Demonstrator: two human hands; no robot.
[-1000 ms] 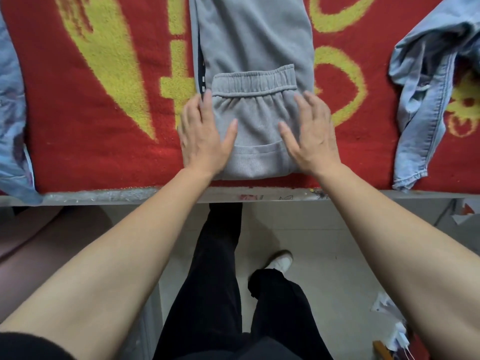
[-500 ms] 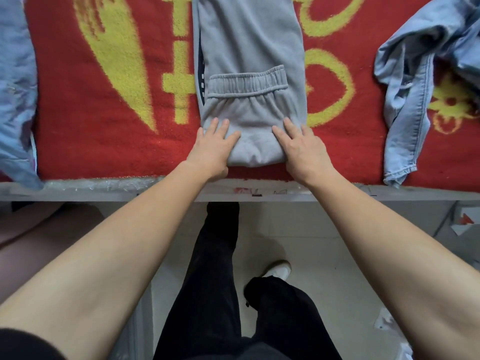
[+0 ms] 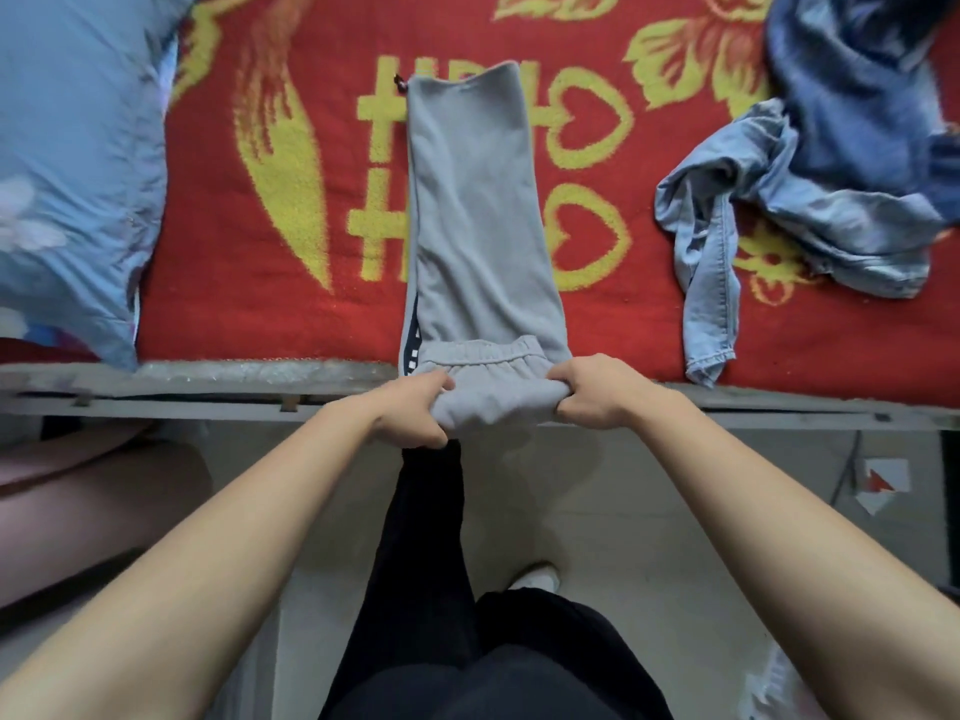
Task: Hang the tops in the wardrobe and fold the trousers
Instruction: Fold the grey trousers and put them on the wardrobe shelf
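Two hands are clamped on one bundle: my left hand (image 3: 410, 415) and my right hand (image 3: 597, 392) each curl fingers and thumb round the near, folded end of the grey trousers (image 3: 478, 226). They grip it one at either side, with the width of the cloth between them. That end sits over the bed edge (image 3: 182, 402), just in front of my legs. So the garment starts in my grip and the rest of it lies ahead of me.

Just past my knuckles a gathered elastic band (image 3: 483, 350) lies across the top of the fold. It may be the waistband or a cuff; I cannot tell from this angle. From there the trousers run straight away from me, long axis pointing dead ahead across the red blanket (image 3: 234, 314), flat and narrow out to the far end. Neither hand is nearer: they sit level, with the garment centred between them. As I judge it, the next fold must carry this near end forward along that line.

Well apart from the grey pair, a blue pillow (image 3: 67, 148) lies on my left and crumpled light jeans (image 3: 727, 200) on my right, with darker denim (image 3: 857, 85) beyond them.
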